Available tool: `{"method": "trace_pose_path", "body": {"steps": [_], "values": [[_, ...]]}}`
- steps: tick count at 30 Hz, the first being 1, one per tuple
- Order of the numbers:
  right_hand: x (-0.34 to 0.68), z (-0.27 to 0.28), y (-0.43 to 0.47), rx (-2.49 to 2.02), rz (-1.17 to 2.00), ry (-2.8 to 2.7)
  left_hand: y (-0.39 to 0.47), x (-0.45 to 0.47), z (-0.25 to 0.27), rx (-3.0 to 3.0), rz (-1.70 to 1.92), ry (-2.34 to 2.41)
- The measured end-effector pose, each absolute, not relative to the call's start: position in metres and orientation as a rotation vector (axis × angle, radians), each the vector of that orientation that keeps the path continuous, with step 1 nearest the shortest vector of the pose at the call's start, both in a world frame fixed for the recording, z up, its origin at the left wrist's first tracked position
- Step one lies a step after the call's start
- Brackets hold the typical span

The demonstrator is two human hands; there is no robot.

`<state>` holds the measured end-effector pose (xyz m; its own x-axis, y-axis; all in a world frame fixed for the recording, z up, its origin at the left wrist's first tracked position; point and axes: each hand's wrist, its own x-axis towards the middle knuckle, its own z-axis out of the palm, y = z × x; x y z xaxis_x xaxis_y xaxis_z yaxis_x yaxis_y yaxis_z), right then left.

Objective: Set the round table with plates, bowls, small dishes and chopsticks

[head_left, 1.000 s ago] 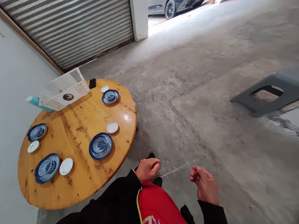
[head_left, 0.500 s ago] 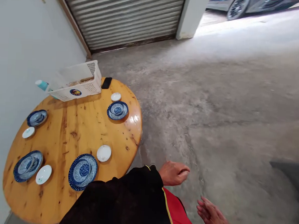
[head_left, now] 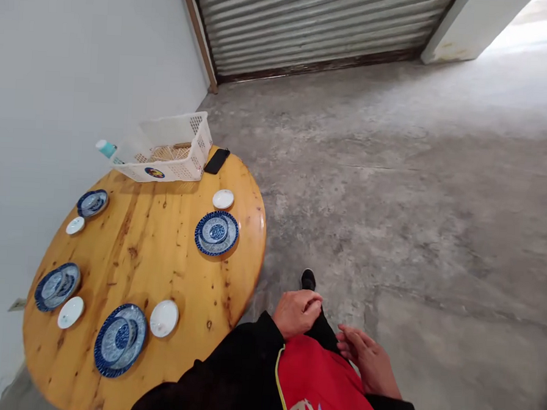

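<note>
From the head camera, you have both hands in front of your red top (head_left: 319,376), off the counter (head_left: 184,237) and clear of the dishes. Your left hand (head_left: 296,313) is loosely curled, knuckles up; its palm is hidden, so I cannot tell whether it holds anything. Your right hand (head_left: 366,357) is apart from it, fingers slightly bent and narrow, with nothing visible in it.

The nearest dishes are on your left: a white saucer (head_left: 163,319) and, just beside it, a blue-and-white plate (head_left: 141,332) carrying a matching bowl (head_left: 120,337). Three similar sets follow the round edge, well apart, probably so that each place has its own (the saucer beside the plate likely leaves the bowl room on top). The bowl seems nested off-centre, though the angle may exaggerate that.

Towards the wall, a white plastic basket (head_left: 183,171) sits at the far edge, presumably to leave the middle free. A black phone (head_left: 217,161) lies just beside it, and a turquoise bottle with a white cap (head_left: 106,148) shows behind its other end.
</note>
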<state>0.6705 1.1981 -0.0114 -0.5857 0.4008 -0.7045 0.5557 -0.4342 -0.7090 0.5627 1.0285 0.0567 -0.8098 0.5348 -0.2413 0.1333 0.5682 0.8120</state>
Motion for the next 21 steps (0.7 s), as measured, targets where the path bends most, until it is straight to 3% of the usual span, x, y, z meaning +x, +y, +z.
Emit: {"method": "trace_pose_path", "body": {"steps": [10,15,21], "values": [[0.444,0.005,1.352,1.234,-2.078,1.71,1.125,0.422,0.081,0.233,1.235,2.543],[0.342,0.011,1.349,0.986,-1.985,1.739,1.13,0.381,0.085,-0.001,1.137,2.629],[0.254,0.026,1.302,0.699,-1.851,1.755,1.125,0.314,0.077,-0.145,1.272,2.704]]}}
